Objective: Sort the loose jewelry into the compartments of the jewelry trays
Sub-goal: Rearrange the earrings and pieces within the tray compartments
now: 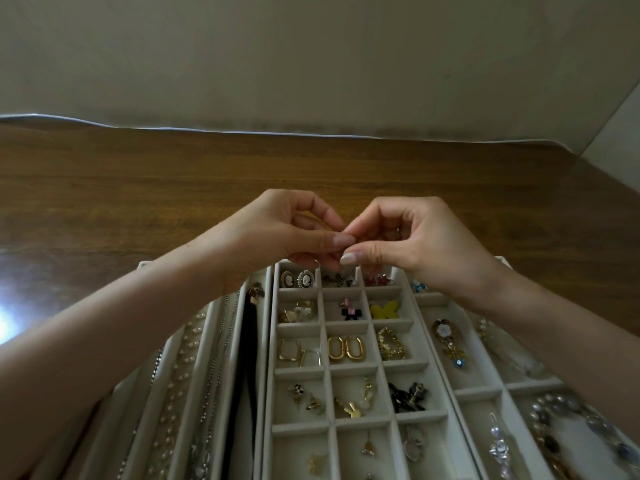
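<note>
Head view: the left hand (277, 230) and right hand (415, 237) meet fingertip to fingertip, thumb and forefinger of each pinched on a small piece of jewelry (344, 250) that is almost wholly hidden between them, its long axis unreadable. The pinch hangs just above the far row of the middle tray (299, 330). Every compartment lies below the fingers or back toward the wrists, so the drop probably goes straight down or nearer.

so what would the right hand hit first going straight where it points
The left hand: the right hand points straight at its fingertips, seemingly touching, both apparently pinching one small piece.
</note>
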Available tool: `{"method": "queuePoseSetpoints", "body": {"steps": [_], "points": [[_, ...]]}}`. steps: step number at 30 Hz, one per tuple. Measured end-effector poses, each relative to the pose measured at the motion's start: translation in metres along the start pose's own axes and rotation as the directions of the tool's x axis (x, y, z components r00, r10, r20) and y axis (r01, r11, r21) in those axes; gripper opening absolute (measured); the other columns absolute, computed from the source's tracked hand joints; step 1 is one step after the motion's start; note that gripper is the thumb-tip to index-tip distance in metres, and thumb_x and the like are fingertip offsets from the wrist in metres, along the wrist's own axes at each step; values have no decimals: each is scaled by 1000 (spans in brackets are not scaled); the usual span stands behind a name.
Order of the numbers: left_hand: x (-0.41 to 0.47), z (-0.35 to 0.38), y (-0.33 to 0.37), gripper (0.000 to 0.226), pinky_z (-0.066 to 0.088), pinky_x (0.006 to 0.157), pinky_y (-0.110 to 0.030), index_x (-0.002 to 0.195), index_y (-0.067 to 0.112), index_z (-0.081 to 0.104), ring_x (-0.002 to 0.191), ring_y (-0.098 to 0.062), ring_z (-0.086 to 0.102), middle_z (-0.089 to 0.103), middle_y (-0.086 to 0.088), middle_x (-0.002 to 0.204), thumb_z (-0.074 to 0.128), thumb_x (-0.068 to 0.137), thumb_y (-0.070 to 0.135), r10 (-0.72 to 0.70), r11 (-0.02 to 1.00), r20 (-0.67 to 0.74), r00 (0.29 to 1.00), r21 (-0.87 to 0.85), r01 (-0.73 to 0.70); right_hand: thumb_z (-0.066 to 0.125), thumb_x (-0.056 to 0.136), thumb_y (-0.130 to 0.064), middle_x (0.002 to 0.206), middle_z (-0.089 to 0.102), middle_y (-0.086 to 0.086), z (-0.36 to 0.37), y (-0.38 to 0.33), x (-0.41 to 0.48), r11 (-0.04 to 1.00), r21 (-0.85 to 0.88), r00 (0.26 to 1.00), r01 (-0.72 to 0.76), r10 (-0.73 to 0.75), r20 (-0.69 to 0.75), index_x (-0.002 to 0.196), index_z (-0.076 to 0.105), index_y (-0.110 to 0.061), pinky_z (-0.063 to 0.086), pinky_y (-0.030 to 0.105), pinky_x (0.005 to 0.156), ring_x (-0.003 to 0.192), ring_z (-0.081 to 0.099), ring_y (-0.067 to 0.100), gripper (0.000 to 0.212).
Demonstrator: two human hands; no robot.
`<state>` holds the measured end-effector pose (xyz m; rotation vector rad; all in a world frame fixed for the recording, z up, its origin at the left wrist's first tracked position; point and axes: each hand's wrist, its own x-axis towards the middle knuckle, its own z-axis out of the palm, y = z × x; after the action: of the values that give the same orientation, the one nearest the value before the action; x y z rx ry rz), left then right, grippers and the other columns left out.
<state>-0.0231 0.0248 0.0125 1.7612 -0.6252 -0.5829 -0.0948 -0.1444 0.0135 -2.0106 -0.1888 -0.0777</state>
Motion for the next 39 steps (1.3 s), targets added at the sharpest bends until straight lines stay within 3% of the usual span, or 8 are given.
{"method": "queuePoseSetpoints", "body": {"steps": [6, 11, 16, 21, 23, 28, 33, 39], "points": [[-1, -1, 1, 38, 57, 68, -22, 98, 7, 64, 72, -13, 69, 73, -6, 79, 71, 63, 21, -29, 999, 58, 998, 20, 28, 79, 54, -26, 72, 67, -1, -1, 2, 2, 996, -83, 999, 27, -29, -25, 73, 64, -19, 54, 22, 62, 66, 64, 7, 25], [-2, 1, 2, 37, 52, 60, -18, 94, 7, 63, 68, -11, 68, 72, -5, 75, 71, 60, 18, -35, 999, 59, 998, 14, 35, 83, 61, -7, 78, 67, -1, 0, 2, 2, 990, -127, 998, 52, -56, -22, 76, 63, -18, 55, 24, 65, 71, 65, 12, 28], [-2, 1, 2, 35, 55, 64, -19, 93, 8, 63, 69, -10, 67, 72, -4, 76, 70, 60, 19, -38, 999, 66, 997, 25, 36, 83, 64, -9, 82, 65, 0, 2, 1, 2, 983, -181, 1000, 31, -31, 1, 82, 63, -23, 56, 28, 68, 73, 62, 9, 30], [-2, -2, 1, 26, 55, 70, -21, 96, 6, 64, 75, -13, 67, 71, -7, 83, 69, 71, 2, -56, 998, 110, 992, 20, 54, 85, 61, -13, 76, 68, 3, 2, -1, 4, 985, -172, 1000, 17, -15, 11, 77, 65, -20, 51, 22, 58, 62, 59, 7, 26], [-2, -3, 1, 27, 56, 73, -23, 98, 7, 64, 79, -15, 67, 71, -7, 87, 66, 74, -7, -56, 998, 130, 990, 38, 51, 85, 59, -13, 68, 66, 0, 2, -1, 3, 988, -154, 1000, 23, -24, 1, 72, 65, -17, 48, 17, 54, 57, 59, 5, 24], [-3, 0, 3, 30, 56, 74, -23, 97, 9, 63, 79, -15, 68, 72, -4, 86, 70, 70, -2, -49, 996, 130, 990, 82, 38, 80, 49, -25, 65, 68, 5, -1, 0, 5, 996, -85, 998, 27, -32, -52, 69, 65, -10, 57, 28, 57, 58, 65, 16, 28], [-4, 2, 6, 25, 55, 69, -23, 92, 9, 63, 72, -13, 68, 72, -5, 78, 72, 71, -2, -19, 991, 54, 998, 133, 11, 76, 60, -9, 70, 71, 10, -3, -2, 5, 998, 66, 999, -10, 7, 36, 74, 67, 0, 54, 21, 55, 60, 69, 17, 19], [-5, -2, 8, 25, 56, 74, -26, 91, 8, 63, 76, -18, 70, 73, -10, 82, 74, 71, -1, -31, 971, 78, 996, 241, 11, 72, 70, 4, 81, 73, 11, -6, -3, 3, 990, 115, 994, -76, 67, 87, 81, 69, -4, 55, 20, 63, 73, 71, 17, 15]]}}
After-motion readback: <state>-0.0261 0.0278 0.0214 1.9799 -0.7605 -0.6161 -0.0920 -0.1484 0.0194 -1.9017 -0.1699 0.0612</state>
